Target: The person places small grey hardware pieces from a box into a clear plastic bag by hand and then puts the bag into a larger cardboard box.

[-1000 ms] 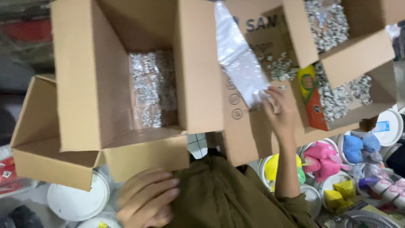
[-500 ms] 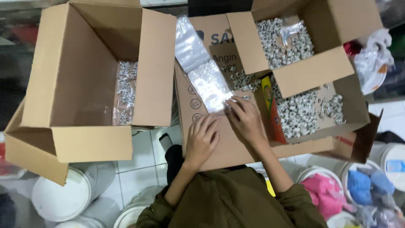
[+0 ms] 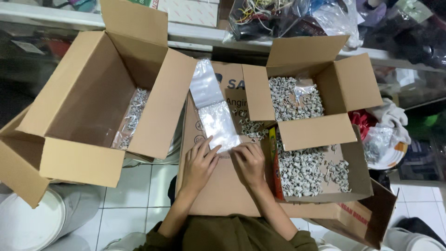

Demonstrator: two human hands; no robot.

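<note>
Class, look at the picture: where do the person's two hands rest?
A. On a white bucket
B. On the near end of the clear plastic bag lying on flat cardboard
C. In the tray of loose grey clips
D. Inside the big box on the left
B: the left hand and right hand both press on the near end of the bag, which lies on the cardboard.

Only 1 view is given, from a camera worn on the person's head. It looks almost straight down, tilted slightly forward, so the person's olive sleeves enter from the bottom edge. It sits close, within arm's reach of the flat cardboard sheet [image 3: 223, 195]. The frame takes in the large open box [image 3: 93, 116] at left and the tiled floor [image 3: 134, 186] below.
</note>
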